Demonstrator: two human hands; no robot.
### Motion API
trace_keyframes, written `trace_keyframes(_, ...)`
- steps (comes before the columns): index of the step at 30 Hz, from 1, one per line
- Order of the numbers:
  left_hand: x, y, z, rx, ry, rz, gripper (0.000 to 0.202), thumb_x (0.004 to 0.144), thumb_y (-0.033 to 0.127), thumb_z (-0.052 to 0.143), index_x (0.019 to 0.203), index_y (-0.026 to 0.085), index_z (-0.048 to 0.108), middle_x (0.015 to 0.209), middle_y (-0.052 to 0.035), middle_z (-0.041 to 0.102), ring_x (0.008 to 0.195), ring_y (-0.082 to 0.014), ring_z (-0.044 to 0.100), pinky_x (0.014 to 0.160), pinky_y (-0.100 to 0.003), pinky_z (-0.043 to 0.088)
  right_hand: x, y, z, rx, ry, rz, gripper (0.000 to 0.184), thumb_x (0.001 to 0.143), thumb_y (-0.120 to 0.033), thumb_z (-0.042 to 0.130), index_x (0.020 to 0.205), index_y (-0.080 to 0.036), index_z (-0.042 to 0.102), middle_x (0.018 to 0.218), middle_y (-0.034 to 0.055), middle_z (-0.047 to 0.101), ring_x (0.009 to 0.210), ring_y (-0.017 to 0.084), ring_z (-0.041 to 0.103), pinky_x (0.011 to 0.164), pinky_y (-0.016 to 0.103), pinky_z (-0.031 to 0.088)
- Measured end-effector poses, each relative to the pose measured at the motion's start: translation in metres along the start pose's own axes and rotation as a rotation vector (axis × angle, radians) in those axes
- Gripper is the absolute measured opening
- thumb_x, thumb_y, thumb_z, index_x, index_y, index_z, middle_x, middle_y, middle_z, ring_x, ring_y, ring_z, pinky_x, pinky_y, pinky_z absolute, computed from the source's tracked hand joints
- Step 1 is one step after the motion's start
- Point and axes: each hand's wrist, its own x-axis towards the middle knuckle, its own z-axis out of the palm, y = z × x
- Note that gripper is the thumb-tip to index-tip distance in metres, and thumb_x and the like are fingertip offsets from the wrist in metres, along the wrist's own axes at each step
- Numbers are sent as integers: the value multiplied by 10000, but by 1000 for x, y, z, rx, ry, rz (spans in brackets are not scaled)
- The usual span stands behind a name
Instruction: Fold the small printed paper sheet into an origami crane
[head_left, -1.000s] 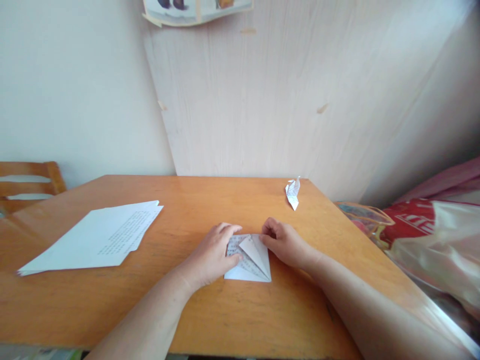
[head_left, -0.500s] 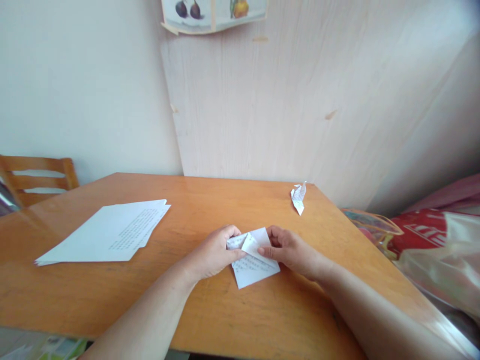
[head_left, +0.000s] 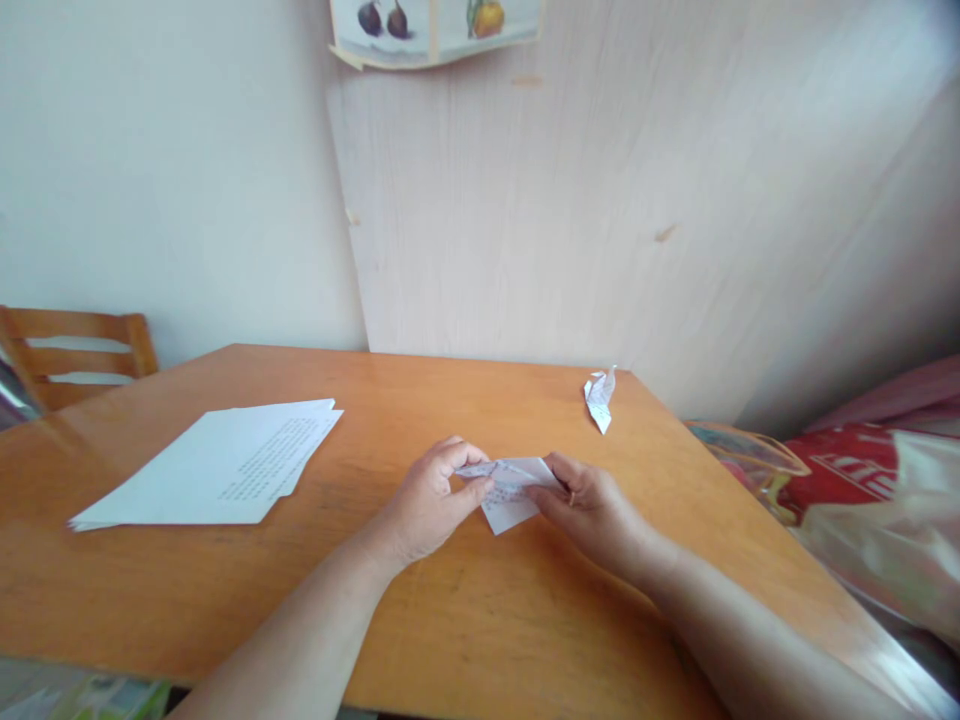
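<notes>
A folded sheet of printed white paper (head_left: 512,512) is held between my two hands above the table, tilted so that it looks foreshortened, one corner pointing down toward me. My left hand (head_left: 431,500) pinches its left edge between thumb and fingers. On the other side, my right hand (head_left: 589,500) is closed on the right edge, thumb on top and the fingers mostly hidden behind. Farther back at the right lies a small folded paper figure (head_left: 599,402), apart from both hands.
The wooden table (head_left: 465,640) reaches back to the wall. On its left lies a stack of printed paper (head_left: 202,465). A wooden chair (head_left: 82,345) stands beyond the left edge. Red and clear plastic bags (head_left: 862,490) crowd the right side. A fruit picture (head_left: 435,30) hangs above.
The folded paper has been tipped up and now looks flatter from here. My left fingers have risen slightly, and my right hand has shifted a little to the right.
</notes>
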Motion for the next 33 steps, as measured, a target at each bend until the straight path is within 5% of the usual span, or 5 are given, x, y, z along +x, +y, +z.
trace_keyframes(5, -1, 2, 0, 115, 165, 277, 115, 917, 129, 592, 954, 229, 635, 972, -28, 616, 956, -179, 593, 882, -341, 474, -4, -9, -5, -329, 190, -300, 185, 831, -62, 551, 921, -220, 587, 880, 21, 620, 810, 176, 580, 716, 288, 435)
trace_keyframes(8, -1, 2, 2, 279, 175, 330, 187, 861, 83, 630, 973, 230, 605, 1003, -35, 618, 984, -207, 578, 893, -375, 462, -3, -11, -8, -503, 230, -350, 187, 841, -50, 535, 933, -206, 583, 904, 50, 611, 832, 198, 558, 733, 310, 423)
trace_keyframes(16, -7, 9, 7, 527, -207, 192, 189, 787, 49, 567, 867, 217, 538, 932, -35, 582, 912, -223, 536, 790, -345, 437, -1, -11, 1, -866, -34, -218, 163, 859, -60, 507, 843, -195, 597, 895, 69, 608, 829, 211, 513, 745, 332, 375)
trace_keyframes(24, -11, 8, 5, 473, -390, 115, 225, 730, 35, 527, 858, 213, 577, 918, -27, 602, 863, -197, 560, 731, -306, 421, -11, -21, -9, -681, -261, -163, 193, 801, -59, 537, 911, -184, 635, 978, 61, 630, 901, 192, 549, 809, 308, 410)
trace_keyframes(33, -10, 15, 1, 484, -406, 93, 207, 694, 56, 533, 825, 214, 556, 870, -22, 587, 812, -194, 542, 685, -304, 387, -15, -28, -34, -536, -382, -3, 257, 760, -132, 646, 1005, -210, 652, 1026, 55, 614, 891, 199, 570, 813, 321, 436)
